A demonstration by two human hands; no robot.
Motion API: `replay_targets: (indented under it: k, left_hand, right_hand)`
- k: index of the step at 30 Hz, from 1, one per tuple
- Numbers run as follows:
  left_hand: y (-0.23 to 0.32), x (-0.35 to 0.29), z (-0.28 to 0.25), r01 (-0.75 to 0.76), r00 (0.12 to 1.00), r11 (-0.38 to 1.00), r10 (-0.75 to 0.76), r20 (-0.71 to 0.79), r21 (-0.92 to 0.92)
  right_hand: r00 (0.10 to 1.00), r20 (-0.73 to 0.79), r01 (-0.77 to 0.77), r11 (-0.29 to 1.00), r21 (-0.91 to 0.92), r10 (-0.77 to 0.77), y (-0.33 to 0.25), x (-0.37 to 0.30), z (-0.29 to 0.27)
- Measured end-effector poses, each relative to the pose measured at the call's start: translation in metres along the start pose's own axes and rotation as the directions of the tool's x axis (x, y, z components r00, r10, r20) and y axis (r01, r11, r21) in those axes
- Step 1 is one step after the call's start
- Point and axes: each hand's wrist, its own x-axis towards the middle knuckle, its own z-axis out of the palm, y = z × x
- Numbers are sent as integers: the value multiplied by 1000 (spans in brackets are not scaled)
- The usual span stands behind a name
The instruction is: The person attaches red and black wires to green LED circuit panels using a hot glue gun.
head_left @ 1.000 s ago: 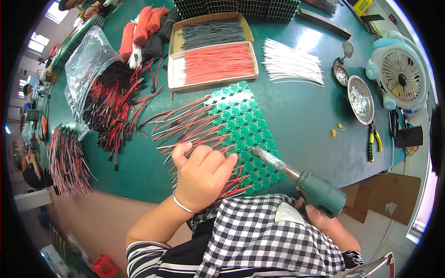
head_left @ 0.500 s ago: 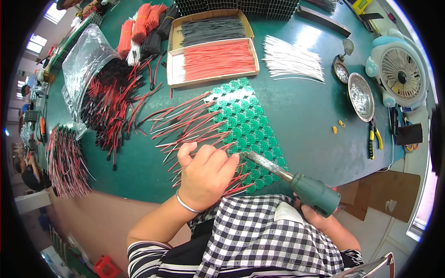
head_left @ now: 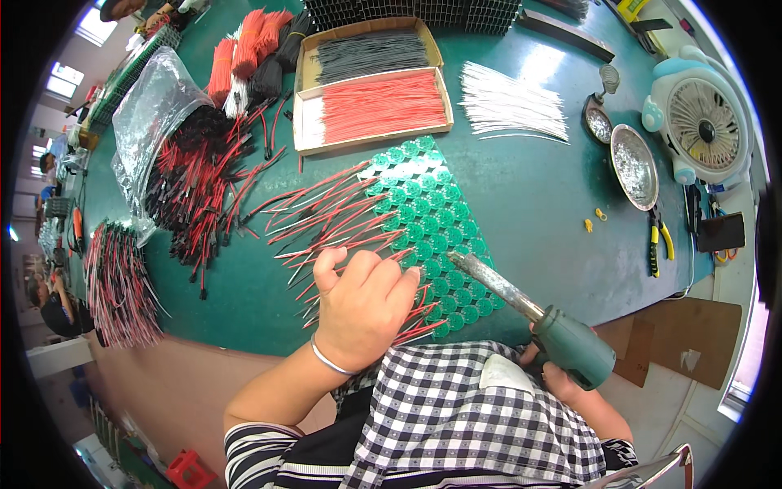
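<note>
My right hand point(head_left: 562, 383) grips a soldering iron point(head_left: 575, 349) by its thick green handle. The iron's metal barrel points up and left, its tip just above a panel of round green circuit boards point(head_left: 440, 220). At the panel's left side, my left hand point(head_left: 365, 306) is closed in a pinch, thumb and index finger close to the boards. Whatever sits between those fingertips is hidden. Red and white wires point(head_left: 326, 216) extend leftward from the panel's left column, and some pass beneath my left hand.
Beyond the panel stand boxes of red wires point(head_left: 383, 106) and dark wires point(head_left: 375, 55). White wires point(head_left: 513, 102) lie right of them. Farther right are a metal dish point(head_left: 634, 167), pliers point(head_left: 654, 248) and a fan point(head_left: 705, 122). Bundled connector wires point(head_left: 195, 187) and a plastic bag point(head_left: 151, 114) lie left.
The soldering iron has moved right, its tip drawing away from my left fingertips. My right hand has shifted slightly right with it. My left hand has stayed nearly in place.
</note>
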Motion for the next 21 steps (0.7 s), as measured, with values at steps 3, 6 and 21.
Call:
replay_targets:
  k: [3,6,21]
  left_hand:
    - [2,-3,-2,2,1000,1000,-2,-1,10]
    - [2,-2,0,13,1000,1000,-13,-8,9]
    - [14,-13,0,-6,1000,998,6,-3,-59]
  right_hand:
    - [999,-37,-7,995,101,10,4,-8,4]
    - [997,-36,-66,990,126,71,2,-8,2]
    - [994,100,55,998,-38,-51,4,-11,-3]
